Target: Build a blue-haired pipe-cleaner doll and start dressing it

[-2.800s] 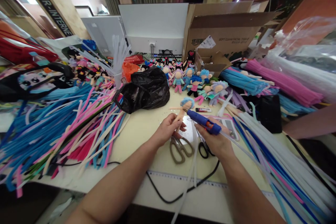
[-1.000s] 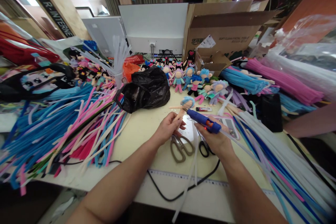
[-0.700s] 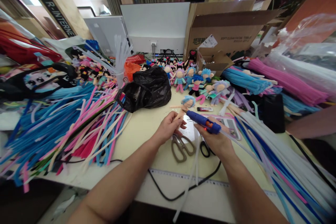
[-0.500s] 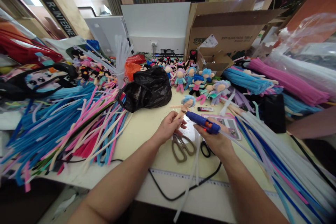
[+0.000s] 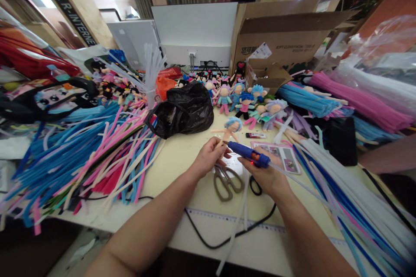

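Observation:
My left hand [image 5: 209, 159] grips a small pipe-cleaner doll [image 5: 230, 128] with blue hair and a tan body, held upright over the cream table [image 5: 175, 169]. My right hand [image 5: 266, 175] holds a blue hot glue gun [image 5: 248, 154] with a white glue stick trailing from its back. The gun's nozzle points left and touches the doll's body just below its head. A pair of scissors [image 5: 227, 181] lies on the table under my hands.
Loose pipe cleaners [image 5: 81, 156] pile up at the left, bundled white and blue ones [image 5: 344, 190] at the right. A black plastic bag [image 5: 182, 110], finished dolls [image 5: 247, 101], a cardboard box [image 5: 286, 39] and a black cable [image 5: 227, 238] surround the work spot. Another person's arm [image 5: 390, 158] reaches in at right.
The glue gun's nozzle has shifted slightly left and down along the doll. Both hands otherwise stay in place; the view has drifted a little.

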`<state>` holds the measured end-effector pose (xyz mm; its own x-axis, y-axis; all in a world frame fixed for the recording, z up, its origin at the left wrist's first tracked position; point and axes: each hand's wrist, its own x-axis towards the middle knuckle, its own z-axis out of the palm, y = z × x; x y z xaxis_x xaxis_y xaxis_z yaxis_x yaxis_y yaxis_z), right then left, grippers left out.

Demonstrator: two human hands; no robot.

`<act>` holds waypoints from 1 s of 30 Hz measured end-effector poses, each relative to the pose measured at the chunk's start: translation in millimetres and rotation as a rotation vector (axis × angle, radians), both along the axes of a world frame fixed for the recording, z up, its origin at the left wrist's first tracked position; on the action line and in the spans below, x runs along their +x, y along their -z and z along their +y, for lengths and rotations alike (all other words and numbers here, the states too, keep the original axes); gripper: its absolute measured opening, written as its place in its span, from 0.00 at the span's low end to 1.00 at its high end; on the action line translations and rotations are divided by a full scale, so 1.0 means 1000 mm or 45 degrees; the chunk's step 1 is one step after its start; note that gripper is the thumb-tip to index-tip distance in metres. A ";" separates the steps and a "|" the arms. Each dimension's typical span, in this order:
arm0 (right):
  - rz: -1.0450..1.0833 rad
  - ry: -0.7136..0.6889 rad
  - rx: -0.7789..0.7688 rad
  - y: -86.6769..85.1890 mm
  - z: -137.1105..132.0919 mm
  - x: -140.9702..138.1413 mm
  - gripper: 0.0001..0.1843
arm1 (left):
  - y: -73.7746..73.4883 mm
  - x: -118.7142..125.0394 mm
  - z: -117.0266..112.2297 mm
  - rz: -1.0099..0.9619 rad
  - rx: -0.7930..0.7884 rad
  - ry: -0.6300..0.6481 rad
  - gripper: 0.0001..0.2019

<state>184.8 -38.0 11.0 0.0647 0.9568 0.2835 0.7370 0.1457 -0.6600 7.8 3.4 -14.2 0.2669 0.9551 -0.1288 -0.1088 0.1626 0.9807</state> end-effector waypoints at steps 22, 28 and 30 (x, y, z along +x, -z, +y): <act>0.108 0.146 -0.024 -0.003 0.000 0.007 0.21 | -0.004 0.001 -0.002 0.027 0.003 0.050 0.16; 0.088 0.128 -0.061 -0.001 0.001 0.007 0.22 | -0.003 0.001 -0.001 0.011 0.015 0.051 0.16; 0.078 0.113 -0.084 -0.001 0.000 0.005 0.22 | -0.004 0.000 -0.001 0.012 0.014 0.044 0.16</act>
